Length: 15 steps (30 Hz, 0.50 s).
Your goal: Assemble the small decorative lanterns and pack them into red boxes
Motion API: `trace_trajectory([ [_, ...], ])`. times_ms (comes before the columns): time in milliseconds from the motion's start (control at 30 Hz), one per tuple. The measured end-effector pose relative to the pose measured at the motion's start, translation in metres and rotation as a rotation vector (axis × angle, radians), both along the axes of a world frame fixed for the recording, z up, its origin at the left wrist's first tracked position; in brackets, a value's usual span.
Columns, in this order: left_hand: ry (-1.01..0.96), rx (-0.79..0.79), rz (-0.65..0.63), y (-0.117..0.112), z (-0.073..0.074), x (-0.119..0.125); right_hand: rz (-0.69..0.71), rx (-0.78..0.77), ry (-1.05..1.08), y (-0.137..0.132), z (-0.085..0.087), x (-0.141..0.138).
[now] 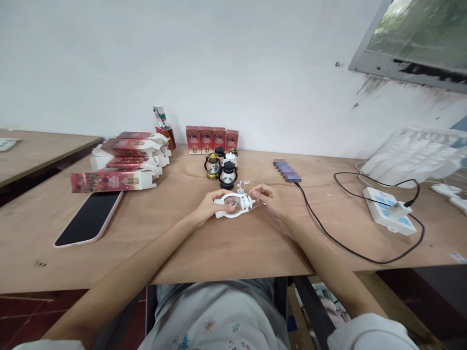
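A small white lantern (pixel 239 205) with a clear body lies on its side just above the table, its top pointing right. My left hand (pixel 208 208) is closed around its base, the thumb across the clear part. At the lantern's top, my right hand (pixel 268 198) pinches a thin wire (pixel 255 206) that looks like its handle. Beyond the hands stand several small lanterns, among them a black lantern (pixel 228 176), a gold-and-black lantern (pixel 212 166) and another white lantern (pixel 230 158). Small white pieces (pixel 241 184) and thin bits (pixel 261 180) lie scattered near my fingers.
Several upright red boxes (pixel 200 140) line the wall; opened red cartons (pixel 113 181) pile up at left. A pink-edged phone (pixel 91 218) lies below them. At right are a blurred-out device (pixel 287 171), its black cable (pixel 321 223), a power strip (pixel 383 206) and white packaging (pixel 404 158).
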<state>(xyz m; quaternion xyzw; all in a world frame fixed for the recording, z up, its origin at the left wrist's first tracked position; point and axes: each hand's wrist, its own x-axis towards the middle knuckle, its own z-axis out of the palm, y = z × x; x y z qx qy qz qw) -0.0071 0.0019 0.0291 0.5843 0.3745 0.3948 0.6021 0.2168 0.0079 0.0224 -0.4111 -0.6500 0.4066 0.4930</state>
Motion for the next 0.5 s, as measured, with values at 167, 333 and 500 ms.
trace_trajectory([
  [167,0.003,0.007,0.001,-0.0004,-0.0009,0.0001,0.017,0.005,0.019,-0.0017,0.0012,0.0007],
  [333,0.004,0.02,-0.007,0.0007,-0.0017,-0.0003,0.016,0.006,-0.001,-0.0028,0.004,0.0012],
  [500,-0.004,0.044,-0.063,0.0003,-0.0001,-0.0018,0.048,0.003,-0.029,-0.0013,0.0027,-0.0003],
])
